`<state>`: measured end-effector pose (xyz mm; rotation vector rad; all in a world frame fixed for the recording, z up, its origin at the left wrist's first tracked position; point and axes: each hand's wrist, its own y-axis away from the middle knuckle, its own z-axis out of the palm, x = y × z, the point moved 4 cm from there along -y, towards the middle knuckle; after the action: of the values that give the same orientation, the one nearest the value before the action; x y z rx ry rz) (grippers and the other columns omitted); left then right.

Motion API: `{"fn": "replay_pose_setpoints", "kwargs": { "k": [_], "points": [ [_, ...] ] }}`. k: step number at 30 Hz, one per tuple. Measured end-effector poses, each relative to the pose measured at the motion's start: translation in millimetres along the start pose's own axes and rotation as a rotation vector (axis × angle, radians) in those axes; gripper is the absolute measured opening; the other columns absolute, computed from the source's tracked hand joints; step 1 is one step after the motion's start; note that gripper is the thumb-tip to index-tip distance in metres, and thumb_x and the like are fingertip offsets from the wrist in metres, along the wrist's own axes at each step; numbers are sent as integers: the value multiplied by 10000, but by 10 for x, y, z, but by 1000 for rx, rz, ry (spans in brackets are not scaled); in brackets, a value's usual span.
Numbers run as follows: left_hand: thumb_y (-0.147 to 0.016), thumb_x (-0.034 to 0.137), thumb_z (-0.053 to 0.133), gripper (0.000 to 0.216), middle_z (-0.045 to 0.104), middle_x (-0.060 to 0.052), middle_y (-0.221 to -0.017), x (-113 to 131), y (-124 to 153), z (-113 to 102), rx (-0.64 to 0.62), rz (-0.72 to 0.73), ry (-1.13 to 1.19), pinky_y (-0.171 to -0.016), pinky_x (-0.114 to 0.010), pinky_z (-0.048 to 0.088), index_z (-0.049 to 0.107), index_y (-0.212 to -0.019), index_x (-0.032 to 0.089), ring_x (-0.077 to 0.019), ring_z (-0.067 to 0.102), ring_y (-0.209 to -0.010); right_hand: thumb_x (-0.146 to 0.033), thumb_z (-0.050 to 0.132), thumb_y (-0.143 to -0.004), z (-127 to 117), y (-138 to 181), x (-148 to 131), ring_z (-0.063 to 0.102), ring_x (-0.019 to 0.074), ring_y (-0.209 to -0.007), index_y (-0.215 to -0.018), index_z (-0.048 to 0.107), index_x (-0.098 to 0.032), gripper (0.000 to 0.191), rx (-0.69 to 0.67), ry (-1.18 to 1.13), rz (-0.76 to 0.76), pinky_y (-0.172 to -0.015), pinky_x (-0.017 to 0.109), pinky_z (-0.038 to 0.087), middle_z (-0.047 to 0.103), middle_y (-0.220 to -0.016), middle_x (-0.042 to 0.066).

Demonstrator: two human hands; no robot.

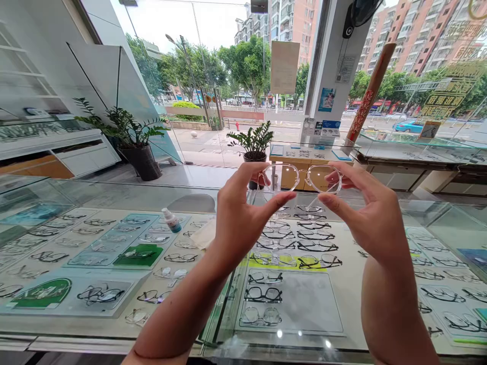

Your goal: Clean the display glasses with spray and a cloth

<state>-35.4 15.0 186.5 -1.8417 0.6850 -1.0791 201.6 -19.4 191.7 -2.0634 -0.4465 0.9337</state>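
Raised above the glass counter is a pair of eyeglasses (302, 175) with a clear, see-through frame and rounded lenses. My left hand (247, 203) grips its left side, thumb below the rim and fingers behind. On the other side, my right hand (367, 208) pinches the right rim between thumb and fingers. The lenses face away from me toward the window. Under my wrists, rows of eyeglasses (263, 294) lie inside the display case. Left of my left hand, a small spray bottle (172, 221) stands beside a pale cloth (203, 235).
The glass display counter (304, 350) runs across the front. Potted plants (140, 162) stand beyond it near the glass wall. A low display cabinet (291, 165) and another counter (429, 152) sit at the back right, by a leaning reddish pole (367, 101).
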Motion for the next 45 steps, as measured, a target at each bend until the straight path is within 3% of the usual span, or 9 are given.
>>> {"fn": "replay_pose_setpoints", "kwargs": {
  "k": [21,29,35,45],
  "points": [
    [-799,504,955,501,694,3,-904,34,11,-19,58,53,-47,-763,-377,559,678,-1157,288,-181,626,-790,-515,809,-952,39,-17,64,767,297,-1100,-1420,722,-292,525,-79,-50,46,-1017,572,646,823,-1188,93],
    [-816,504,939,460,722,-1,-922,-30,-10,22,16,-8,12,-705,-361,548,685,-1134,288,-176,649,-791,-495,812,-952,18,-10,47,770,298,-1087,-1404,728,-286,505,-30,-12,16,-1034,579,638,815,-1175,90],
    [-820,501,937,491,753,-7,-958,-88,1,56,-5,-20,13,-777,-387,567,685,-1189,298,-192,699,-854,-482,830,-937,11,-11,28,774,311,-1102,-1404,727,-289,515,0,0,8,-1022,590,644,812,-1193,94],
    [-824,513,935,549,752,-27,-1020,2,6,24,51,83,-35,-886,-422,590,675,-1254,291,-222,713,-936,-477,823,-944,28,-14,59,763,332,-1206,-1469,683,-310,569,-53,5,29,-1042,601,635,805,-1326,99]
  ]
}}
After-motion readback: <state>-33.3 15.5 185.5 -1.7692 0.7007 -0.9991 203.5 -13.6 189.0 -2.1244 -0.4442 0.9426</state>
